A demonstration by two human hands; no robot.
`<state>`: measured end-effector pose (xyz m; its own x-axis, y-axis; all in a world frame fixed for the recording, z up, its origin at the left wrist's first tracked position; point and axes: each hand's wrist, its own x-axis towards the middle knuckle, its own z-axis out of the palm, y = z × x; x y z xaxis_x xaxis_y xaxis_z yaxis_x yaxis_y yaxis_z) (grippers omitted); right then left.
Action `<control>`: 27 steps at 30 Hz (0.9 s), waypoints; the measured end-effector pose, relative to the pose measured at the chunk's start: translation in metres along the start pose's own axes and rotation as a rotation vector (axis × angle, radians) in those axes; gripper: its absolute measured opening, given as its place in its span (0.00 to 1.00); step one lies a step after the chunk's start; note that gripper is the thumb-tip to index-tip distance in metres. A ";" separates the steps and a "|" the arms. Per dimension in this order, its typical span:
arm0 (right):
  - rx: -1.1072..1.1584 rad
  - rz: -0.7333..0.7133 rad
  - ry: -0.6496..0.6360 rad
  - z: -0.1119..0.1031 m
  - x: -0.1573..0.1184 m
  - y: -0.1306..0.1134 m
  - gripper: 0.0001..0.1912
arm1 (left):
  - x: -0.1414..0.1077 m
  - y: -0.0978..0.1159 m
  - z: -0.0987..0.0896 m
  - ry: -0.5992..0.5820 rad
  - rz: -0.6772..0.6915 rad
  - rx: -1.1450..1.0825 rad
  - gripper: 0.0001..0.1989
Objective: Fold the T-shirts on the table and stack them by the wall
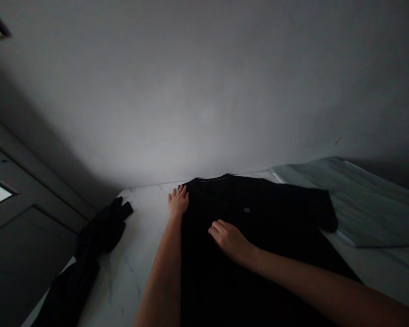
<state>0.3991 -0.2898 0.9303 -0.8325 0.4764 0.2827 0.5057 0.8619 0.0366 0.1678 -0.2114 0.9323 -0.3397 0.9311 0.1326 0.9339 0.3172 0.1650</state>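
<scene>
A black T-shirt [259, 254] lies spread on the white, marble-patterned surface, its collar toward the wall and a small pale logo on the chest. One short sleeve points right; on the left the shirt ends in a straight edge, with no sleeve showing there. My left hand [179, 200] lies on the shirt's upper left corner, its fingers outstretched. Over the middle of the chest is my right hand [229, 240], fingers curled together. Their tips are turned under, so whether they pinch any cloth is hidden.
A crumpled dark garment [102, 231] lies at the left edge of the white surface [132, 254]. To the right is a flat grey-green cloth or pillow [371, 204], partly beside the sleeve. A grey wall [204, 91] rises behind; a panelled door [30, 236] stands at left.
</scene>
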 end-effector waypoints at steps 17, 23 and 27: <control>0.380 0.332 -0.009 0.022 0.106 0.005 0.29 | -0.003 -0.002 -0.005 0.020 0.037 0.067 0.26; 0.429 0.355 0.039 0.026 0.094 0.005 0.30 | 0.002 -0.002 -0.005 0.017 0.031 0.088 0.26; 0.622 0.395 0.138 -0.019 0.040 0.004 0.19 | 0.001 0.003 -0.010 -0.008 0.025 0.152 0.28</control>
<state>0.3722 -0.2705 0.9601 -0.5590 0.7800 0.2812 0.5058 0.5895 -0.6298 0.1692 -0.2117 0.9426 -0.3156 0.9403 0.1274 0.9484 0.3167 0.0115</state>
